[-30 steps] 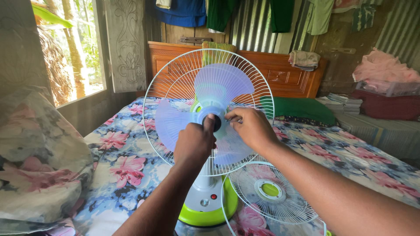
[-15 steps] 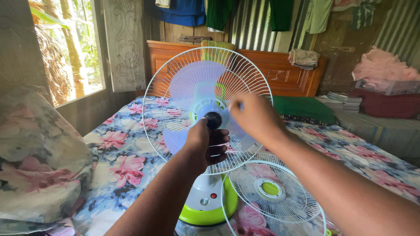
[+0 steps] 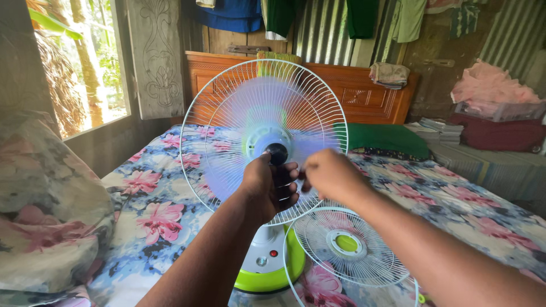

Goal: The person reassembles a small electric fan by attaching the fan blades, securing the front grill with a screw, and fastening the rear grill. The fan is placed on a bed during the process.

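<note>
The fan [image 3: 263, 149] stands near the foot edge of the bed [image 3: 159, 222], front grille off, its blades [image 3: 239, 142] blurred as though turning. The left hand [image 3: 268, 187] is closed on the black hub cap [image 3: 277, 154], thumb against it. The right hand [image 3: 329, 175] hovers just beside, fingers curled together and holding nothing visible. With the blades bare, a fingertip could be struck. The soft bedding could let the base [image 3: 267, 267] tip. The loose grille [image 3: 344, 247] leans against the base and could slide.

Bare forearms, seemingly no sleeves, rings.
</note>
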